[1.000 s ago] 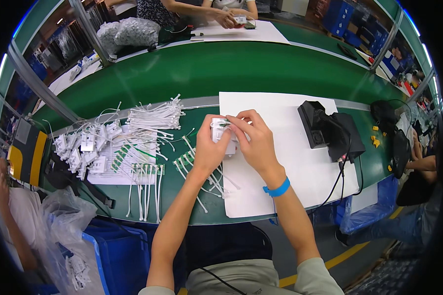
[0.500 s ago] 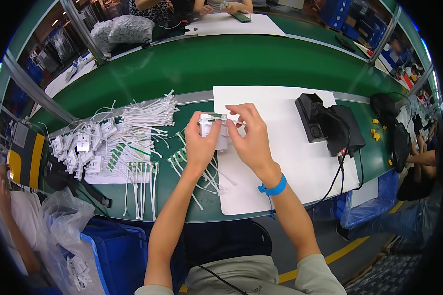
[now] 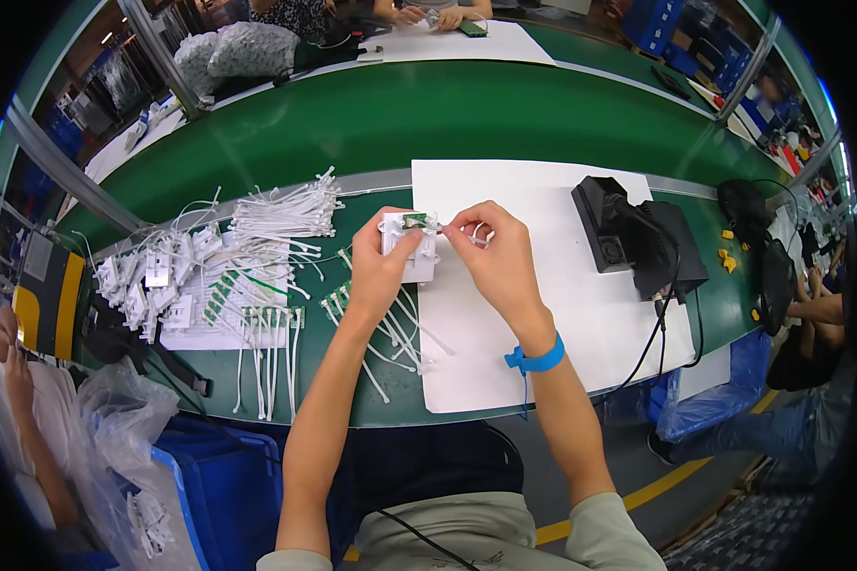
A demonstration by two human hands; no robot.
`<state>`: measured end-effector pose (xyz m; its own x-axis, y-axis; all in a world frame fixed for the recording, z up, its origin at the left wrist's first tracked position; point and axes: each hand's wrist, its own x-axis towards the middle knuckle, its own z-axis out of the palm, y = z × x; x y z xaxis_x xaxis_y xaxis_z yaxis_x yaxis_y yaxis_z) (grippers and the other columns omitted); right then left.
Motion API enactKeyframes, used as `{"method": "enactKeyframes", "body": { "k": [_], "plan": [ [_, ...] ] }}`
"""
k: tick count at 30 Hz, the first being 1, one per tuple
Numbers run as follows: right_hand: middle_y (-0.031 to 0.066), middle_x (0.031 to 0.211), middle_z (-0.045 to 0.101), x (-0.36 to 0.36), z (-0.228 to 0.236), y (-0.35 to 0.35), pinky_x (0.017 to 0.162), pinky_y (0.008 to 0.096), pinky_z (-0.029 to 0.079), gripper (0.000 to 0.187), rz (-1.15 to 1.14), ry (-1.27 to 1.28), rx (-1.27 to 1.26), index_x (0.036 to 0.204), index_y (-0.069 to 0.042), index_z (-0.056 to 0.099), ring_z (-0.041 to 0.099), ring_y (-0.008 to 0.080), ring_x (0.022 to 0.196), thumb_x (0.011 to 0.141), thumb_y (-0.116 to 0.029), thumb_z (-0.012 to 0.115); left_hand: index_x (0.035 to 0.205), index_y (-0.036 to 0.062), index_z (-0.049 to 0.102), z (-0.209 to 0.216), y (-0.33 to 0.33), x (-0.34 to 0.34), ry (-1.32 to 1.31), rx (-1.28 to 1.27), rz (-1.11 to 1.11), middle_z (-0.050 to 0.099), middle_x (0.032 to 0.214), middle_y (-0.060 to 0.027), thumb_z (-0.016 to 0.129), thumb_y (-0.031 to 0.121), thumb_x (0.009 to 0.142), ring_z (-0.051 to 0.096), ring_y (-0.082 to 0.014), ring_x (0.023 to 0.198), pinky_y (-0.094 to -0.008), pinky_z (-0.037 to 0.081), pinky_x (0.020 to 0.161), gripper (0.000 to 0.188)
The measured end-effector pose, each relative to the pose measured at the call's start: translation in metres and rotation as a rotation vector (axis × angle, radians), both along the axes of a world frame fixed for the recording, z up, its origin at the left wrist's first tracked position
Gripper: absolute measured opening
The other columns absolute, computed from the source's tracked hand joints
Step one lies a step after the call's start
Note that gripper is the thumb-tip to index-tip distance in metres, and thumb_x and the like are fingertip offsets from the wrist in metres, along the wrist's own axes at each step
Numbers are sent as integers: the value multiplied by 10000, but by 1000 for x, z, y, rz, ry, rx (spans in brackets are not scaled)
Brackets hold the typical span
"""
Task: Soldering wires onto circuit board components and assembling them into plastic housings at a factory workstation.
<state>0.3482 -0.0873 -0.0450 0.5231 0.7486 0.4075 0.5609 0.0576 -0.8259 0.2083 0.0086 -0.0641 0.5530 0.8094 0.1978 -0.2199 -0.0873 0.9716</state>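
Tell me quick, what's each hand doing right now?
Left hand: closed around the edge of the white plastic housing.
Right hand: fingertips pinched closed, seemingly on a thin white cable.

Workbench, green-topped, curved in view point(image 3: 733, 297). Bearing: one large white flat sheet point(image 3: 581, 347); white printed paper point(image 3: 190, 339), lower left; heaped white plastic housings point(image 3: 157, 270), partly over the paper; bundled thin white cables point(image 3: 290, 207); narrow green circuit-board strips with white leads point(image 3: 273, 314); small yellow pieces point(image 3: 727, 261), right.
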Motion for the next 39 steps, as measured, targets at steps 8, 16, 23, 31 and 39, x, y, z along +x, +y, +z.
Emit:
{"method": "enactKeyframes", "body": {
  "k": [8,16,23,31,39],
  "plan": [
    [78,819,641,-3,3,-2,591,326,464,102,13,32,-35,838,-11,692,539,185,651,812,-107,717,1031,-15,624,-2,-5,5,-45,18,87,660,874,-26,597,71,953,594,-71,755,-236,477,662,119],
    [97,839,672,5,3,1,694,317,497,210,49,48,134,913,19,707,636,206,747,862,-184,730,986,-30,652,-3,0,1,85,-16,-64,681,840,-36,658,76,924,626,-72,742,-233,498,635,122],
    [116,863,720,13,6,-6,753,271,522,190,324,435,-72,926,64,713,663,149,818,858,-113,700,951,-14,675,6,0,-2,194,-19,-177,685,846,-26,741,130,876,617,-69,742,-219,484,648,175],
    [88,892,709,22,8,-8,783,268,524,167,327,426,-298,977,67,710,651,135,836,882,-65,672,916,4,687,11,6,-9,281,53,-197,684,816,-21,767,168,851,608,-60,723,-218,471,624,193],
    [72,862,693,28,-17,-6,748,259,512,150,374,306,-283,961,63,700,633,128,810,896,-62,648,930,-4,692,0,10,-11,423,56,-227,689,797,-50,792,220,800,626,-90,719,-244,485,619,278]
  ]
}}
